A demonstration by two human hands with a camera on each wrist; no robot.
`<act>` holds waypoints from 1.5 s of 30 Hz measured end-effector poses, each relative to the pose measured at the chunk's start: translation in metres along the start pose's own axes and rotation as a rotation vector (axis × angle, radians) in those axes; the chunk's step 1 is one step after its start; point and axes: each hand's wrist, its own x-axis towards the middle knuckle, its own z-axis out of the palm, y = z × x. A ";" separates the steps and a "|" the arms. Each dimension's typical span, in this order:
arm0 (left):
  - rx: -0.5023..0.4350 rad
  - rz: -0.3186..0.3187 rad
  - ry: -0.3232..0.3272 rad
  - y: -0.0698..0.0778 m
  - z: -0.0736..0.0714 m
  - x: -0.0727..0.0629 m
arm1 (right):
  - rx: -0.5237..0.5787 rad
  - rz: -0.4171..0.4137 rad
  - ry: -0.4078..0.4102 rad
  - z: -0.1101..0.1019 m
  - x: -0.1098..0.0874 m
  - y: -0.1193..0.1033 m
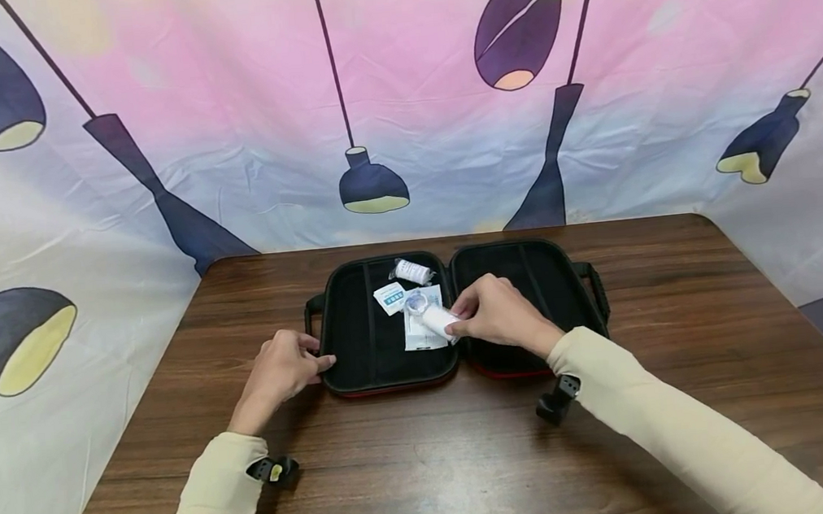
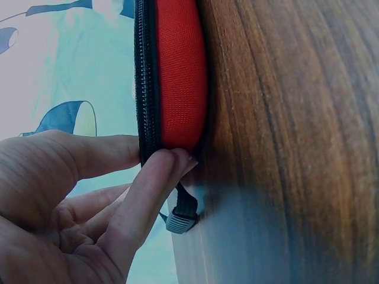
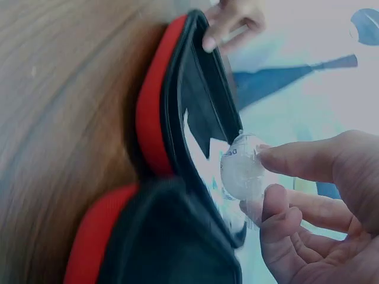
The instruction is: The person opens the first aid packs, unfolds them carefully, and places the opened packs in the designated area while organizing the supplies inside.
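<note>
A black fabric case (image 1: 347, 328) with red sides lies unzipped and spread flat on the table. My left hand (image 1: 282, 370) pinches its left rim near the front corner; the left wrist view shows thumb and finger on the zipper edge (image 2: 148, 83). Over the left half, my right hand (image 1: 500, 310) holds a white bandage roll (image 1: 437, 320) in clear wrap by one end, also seen as a wrapped roll (image 3: 243, 171) in the right wrist view. Beneath it lies a flat white packet (image 1: 424, 341). A clear round item (image 1: 416, 302) sits by the roll's far end; its kind is unclear.
A second wrapped white roll (image 1: 413, 271) and a small blue-and-white packet (image 1: 390, 299) lie in the case's left half. The right half (image 1: 482, 275) has a handle (image 1: 592, 286) at its outer side. A brown wooden table (image 1: 415, 469) meets a printed cloth (image 1: 440, 165) behind.
</note>
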 end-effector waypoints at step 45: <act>-0.004 -0.009 -0.009 -0.001 0.000 0.002 | -0.109 0.285 0.299 -0.065 -0.003 0.125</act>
